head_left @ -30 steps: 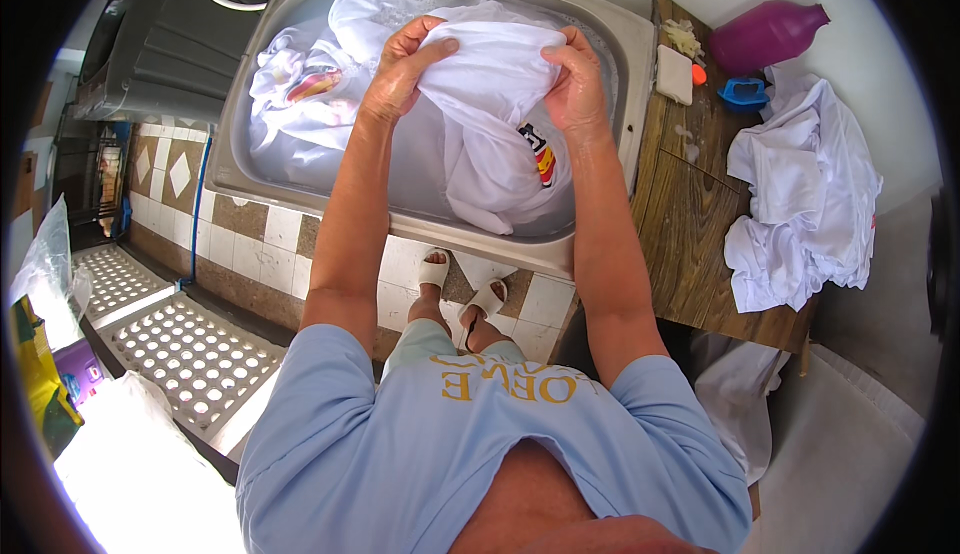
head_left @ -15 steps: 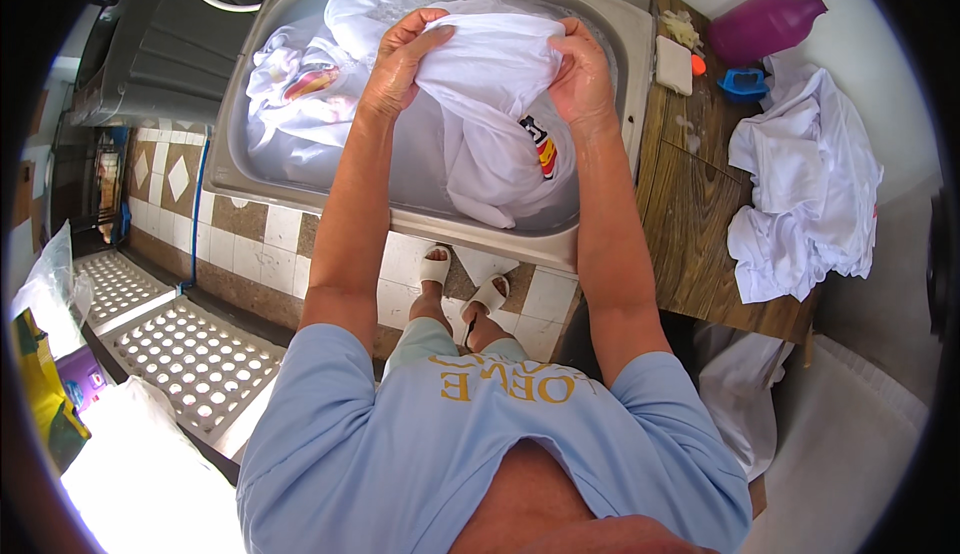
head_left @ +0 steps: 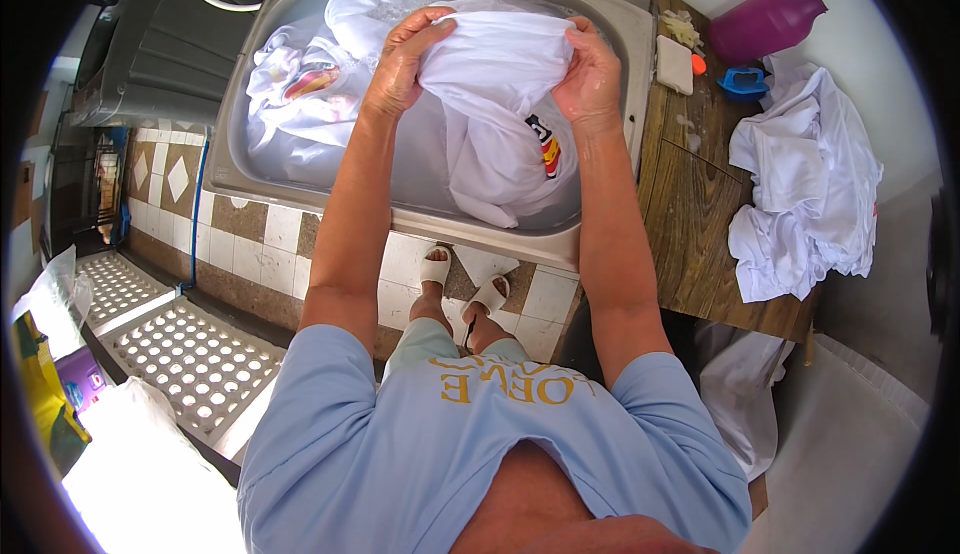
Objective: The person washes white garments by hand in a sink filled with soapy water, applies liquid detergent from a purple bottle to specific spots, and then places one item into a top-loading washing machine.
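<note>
Both my hands hold up a wet white garment (head_left: 495, 64) over a metal sink basin (head_left: 430, 216). My left hand (head_left: 405, 59) pinches its upper left edge between thumb and fingers. My right hand (head_left: 587, 72) grips the opposite edge, so the cloth is stretched between them. The lower part of the garment hangs into cloudy water and shows a black, red and yellow print. More white laundry (head_left: 310, 89) with a reddish print lies in the water at the left of the basin.
Right of the basin, a wooden table (head_left: 690, 204) bears a purple bottle (head_left: 765, 27), a pale soap bar (head_left: 674, 65), an orange cap (head_left: 698, 65), a blue brush (head_left: 743, 84) and a heap of white clothes (head_left: 800, 179). A dark grey bin-like object (head_left: 165, 44) stands left. Perforated panels (head_left: 195, 359) lie lower left.
My right hand has shifted slightly to the right, pulling the cloth a bit wider. The printed part has moved slightly right with it. My left hand stays nearly in place.
</note>
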Available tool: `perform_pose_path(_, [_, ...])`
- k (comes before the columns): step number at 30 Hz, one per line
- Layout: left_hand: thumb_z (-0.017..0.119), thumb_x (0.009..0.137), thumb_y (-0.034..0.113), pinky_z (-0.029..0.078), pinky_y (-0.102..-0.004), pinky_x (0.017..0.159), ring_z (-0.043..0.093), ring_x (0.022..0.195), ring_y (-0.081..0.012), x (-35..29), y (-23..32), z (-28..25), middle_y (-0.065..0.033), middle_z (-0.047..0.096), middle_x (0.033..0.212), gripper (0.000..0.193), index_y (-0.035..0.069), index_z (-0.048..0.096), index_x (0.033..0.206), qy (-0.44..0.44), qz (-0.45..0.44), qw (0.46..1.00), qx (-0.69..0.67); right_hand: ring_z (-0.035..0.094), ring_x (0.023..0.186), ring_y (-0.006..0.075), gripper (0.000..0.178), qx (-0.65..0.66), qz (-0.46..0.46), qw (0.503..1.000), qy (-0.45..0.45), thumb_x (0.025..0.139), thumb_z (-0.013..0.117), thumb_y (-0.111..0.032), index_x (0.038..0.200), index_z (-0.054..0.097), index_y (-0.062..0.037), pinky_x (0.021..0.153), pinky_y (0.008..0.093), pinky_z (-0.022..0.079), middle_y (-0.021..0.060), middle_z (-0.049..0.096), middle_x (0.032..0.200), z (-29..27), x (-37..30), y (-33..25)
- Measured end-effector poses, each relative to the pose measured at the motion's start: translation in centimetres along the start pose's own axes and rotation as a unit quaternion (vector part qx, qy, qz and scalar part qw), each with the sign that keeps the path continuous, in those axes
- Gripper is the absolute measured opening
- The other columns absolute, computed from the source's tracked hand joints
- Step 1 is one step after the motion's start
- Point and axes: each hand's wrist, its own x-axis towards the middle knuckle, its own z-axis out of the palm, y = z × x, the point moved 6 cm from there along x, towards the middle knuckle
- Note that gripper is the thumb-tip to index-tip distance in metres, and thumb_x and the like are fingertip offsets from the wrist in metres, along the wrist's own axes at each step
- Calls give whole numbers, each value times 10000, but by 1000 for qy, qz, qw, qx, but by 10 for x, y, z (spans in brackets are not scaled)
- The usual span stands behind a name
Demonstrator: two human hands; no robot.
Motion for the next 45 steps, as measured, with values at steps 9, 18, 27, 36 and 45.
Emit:
perform_pose_path(9, [657, 816, 152, 481, -238, 704, 602, 784, -102, 0, -2, 1, -14, 645, 859, 177, 62, 663, 969, 1, -19, 1000, 17, 598, 893, 209, 154, 44, 7, 998, -37, 795, 529, -107, 936, 577, -66, 871, 372, 459, 56, 633, 902, 0, 1, -2])
perform_pose_path(18, [642, 809, 153, 478, -245, 725, 604, 784, -117, 3, -3, -1, -26, 648, 855, 198, 45, 661, 974, -9, -24, 1000, 10, 579, 852, 192, 130, 25, -1, 999, -34, 784, 547, -105, 912, 558, -91, 834, 348, 452, 26, 611, 857, -3, 3, -3])
perform_pose_path(27, [639, 823, 189, 469, -239, 724, 600, 797, -113, 4, -5, 3, -29, 644, 862, 219, 36, 651, 979, -17, -32, 999, 13, 588, 774, 179, 141, -52, -25, 998, -4, 746, 597, -82, 886, 576, -83, 765, 300, 473, 17, 614, 809, -20, 9, -4])
perform_pose_path(36, [661, 801, 397, 473, -407, 659, 614, 730, -326, -5, -48, 15, -144, 633, 754, 347, 85, 621, 947, -67, 119, 741, 657, 600, 969, 387, 356, -770, -23, 628, 107, 725, 592, -226, 1023, 608, -32, 847, 440, 480, 245, 630, 984, -51, 8, 32])
perform_pose_path(45, [686, 803, 248, 482, -336, 593, 617, 692, -172, 20, -76, -22, -63, 645, 758, 244, 52, 655, 946, -87, 69, 920, 377, 616, 966, 311, 279, -202, 91, 970, 101, 805, 563, -219, 1005, 612, -30, 883, 428, 477, 138, 650, 1015, -62, 9, 35])
